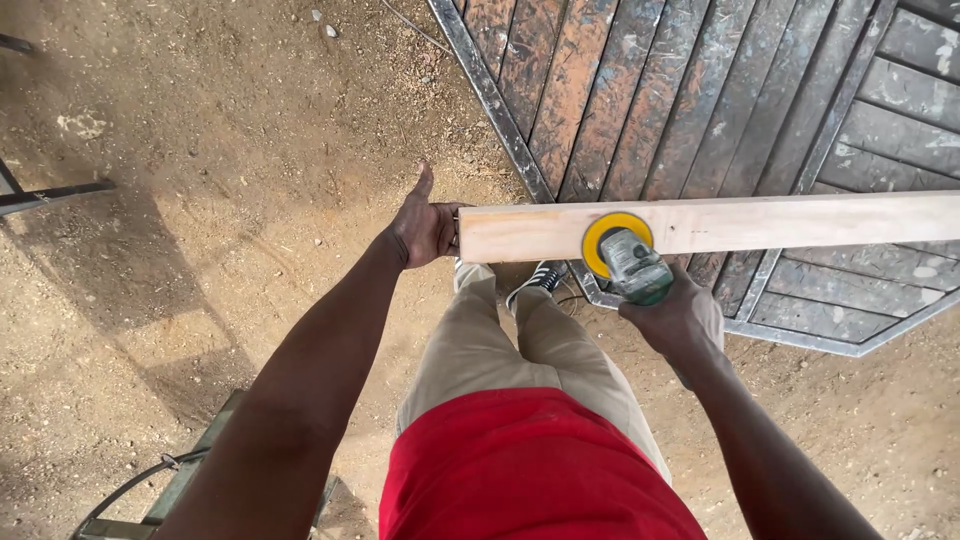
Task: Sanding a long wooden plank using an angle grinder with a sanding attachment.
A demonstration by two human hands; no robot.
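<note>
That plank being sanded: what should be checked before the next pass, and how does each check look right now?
1. Left hand steadies the plank at its end: ok.
2. Right hand grips the sander: ok.
3. Yellow disc sits on the wood: ok.
4. Plank clamped down: cannot tell.
5. Gloves on hands: not ok, both bare.
6. Cable clear of feet: cannot tell.

Outdoor ground of bare brown dirt, scattered with small stones, is being lit by strong sun. A weathered metal gate panel is lying flat upper right; dark metal bars are casting long shadows at left.
</note>
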